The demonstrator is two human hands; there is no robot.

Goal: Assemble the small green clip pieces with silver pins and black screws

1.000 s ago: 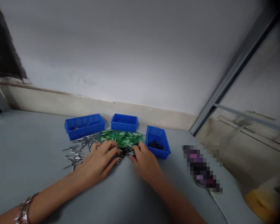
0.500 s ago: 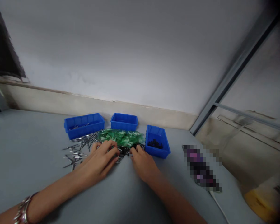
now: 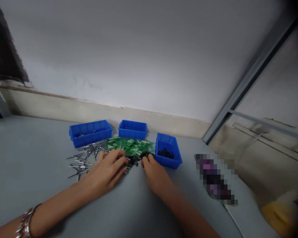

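Observation:
My left hand [image 3: 110, 168] rests over the near part of the pile, its fingers bent and spaced apart; the fingertips are partly hidden. Thin silver metal rods with pointed ends [image 3: 80, 163] lie loose beside and behind it. My right hand [image 3: 155, 173] is at the heap of small black parts [image 3: 146, 154], thumb and fingers closed together among them; exactly what lies between the fingertips is hidden. Behind both hands spreads a heap of flat green translucent pieces [image 3: 129, 145]. To the right of that heap, a blue bin [image 3: 175, 162] contains more black parts [image 3: 166, 153].
A long blue bin [image 3: 93, 138] at the back left has a few rods in it. Another blue bin [image 3: 132, 134] stands at the back middle against the wall. On the grey table [image 3: 34, 158], a pixelated object [image 3: 215, 178] with a white cable [image 3: 234, 219] lies at right.
My right hand has shifted slightly right, and its fingers are closer together over the black parts. My left hand stays in place. The view has moved a little.

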